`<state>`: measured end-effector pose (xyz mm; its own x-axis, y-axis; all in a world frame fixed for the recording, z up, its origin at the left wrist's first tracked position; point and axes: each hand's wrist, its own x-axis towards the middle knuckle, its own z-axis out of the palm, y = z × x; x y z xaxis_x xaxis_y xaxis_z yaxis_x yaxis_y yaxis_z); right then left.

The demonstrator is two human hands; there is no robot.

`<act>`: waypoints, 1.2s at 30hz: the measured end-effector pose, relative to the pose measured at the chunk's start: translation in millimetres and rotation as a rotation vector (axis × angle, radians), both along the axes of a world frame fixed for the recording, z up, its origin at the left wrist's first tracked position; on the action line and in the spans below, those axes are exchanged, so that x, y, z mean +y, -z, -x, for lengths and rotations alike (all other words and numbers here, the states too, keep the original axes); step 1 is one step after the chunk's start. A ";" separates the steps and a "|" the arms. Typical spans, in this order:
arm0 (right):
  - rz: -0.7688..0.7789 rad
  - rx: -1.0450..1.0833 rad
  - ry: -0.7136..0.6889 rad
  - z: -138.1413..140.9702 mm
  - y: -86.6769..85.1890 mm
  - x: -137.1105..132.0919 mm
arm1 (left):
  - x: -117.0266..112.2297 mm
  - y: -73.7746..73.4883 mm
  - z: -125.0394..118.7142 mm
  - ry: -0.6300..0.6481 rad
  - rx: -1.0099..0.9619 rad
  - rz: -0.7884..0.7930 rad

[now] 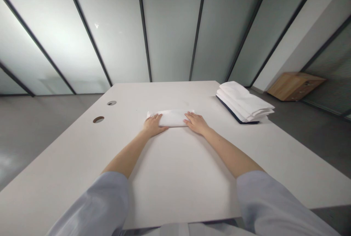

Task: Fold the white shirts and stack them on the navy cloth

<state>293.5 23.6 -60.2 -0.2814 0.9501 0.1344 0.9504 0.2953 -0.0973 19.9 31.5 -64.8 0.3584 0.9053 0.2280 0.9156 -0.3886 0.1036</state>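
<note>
A folded white cloth (172,118) lies flat in the middle of the white table, its long side running left to right. My left hand (154,125) rests palm down on its left end, fingers stretched out and thumb pointing inward along the near edge. On the right end lies my right hand (196,122), also palm down with its fingers extended. Neither hand grips the cloth; both press on it from above. Parts of both ends are hidden under the hands.
A stack of folded white cloths (244,101) sits on a dark flat piece (236,114) at the table's right edge. Two round holes are cut in the white table (181,177) at left. Frosted panels (170,27) stand behind it; a wooden cabinet (293,85) stands far right.
</note>
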 end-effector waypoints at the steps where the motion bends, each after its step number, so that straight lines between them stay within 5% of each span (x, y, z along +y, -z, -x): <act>1: -0.007 0.001 0.002 0.2 -1.9 -1.2 | -0.4 0.3 0.0 -0.001 -0.001 -0.008; 12: -0.011 -0.093 0.132 4.8 -39.5 -18.9 | 6.8 7.6 12.8 -0.233 -0.154 -0.129; 20: -0.094 -0.005 0.136 9.7 -47.9 17.1 | 17.8 9.7 21.2 -0.393 -0.447 -0.146; 28: 0.424 0.217 0.129 29.0 -46.3 56.8 | 17.3 10.9 20.4 -0.390 -0.488 -0.136; 36: 0.610 0.179 0.176 47.5 -67.2 48.0 | 15.6 7.5 20.4 -0.386 -0.474 -0.093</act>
<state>245.9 71.6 7.0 -0.1383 0.9005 -0.4123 0.9331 -0.0211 -0.3590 -0.5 47.1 -72.3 -0.1510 0.9181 0.3665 0.8547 -0.0650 0.5150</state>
